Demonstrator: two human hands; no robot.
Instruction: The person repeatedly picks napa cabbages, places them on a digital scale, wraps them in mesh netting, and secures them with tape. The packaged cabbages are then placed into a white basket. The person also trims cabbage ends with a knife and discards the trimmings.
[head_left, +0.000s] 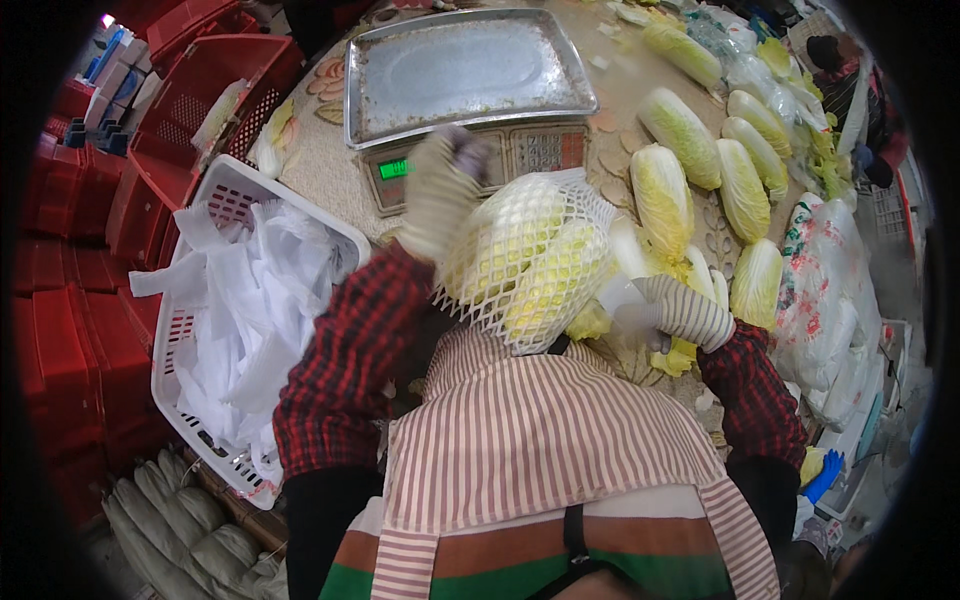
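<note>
Directly in front of my apron (555, 435) sits a bundle of napa cabbages (517, 255) inside a white foam mesh sleeve (559, 240). My left hand (446, 187), in a striped knit glove, is blurred at the sleeve's upper left, in front of the scale's panel. Its fingers look curled, but whether they grip the mesh is unclear. To the right of the bundle, my right hand (682, 311) wears a similar glove and is low over pale cabbage leaves (675, 358). Blur at its fingers hides whether it holds anything.
A scale with a metal tray (469, 75) and lit display (394, 169) stands ahead. Several bare napa cabbages (679, 139) lie right, beside plastic bags (821, 322). At left, a white basket (169, 352) holds white mesh sleeves, near red crates (75, 360). Another person's blue-gloved hand (825, 476) shows lower right.
</note>
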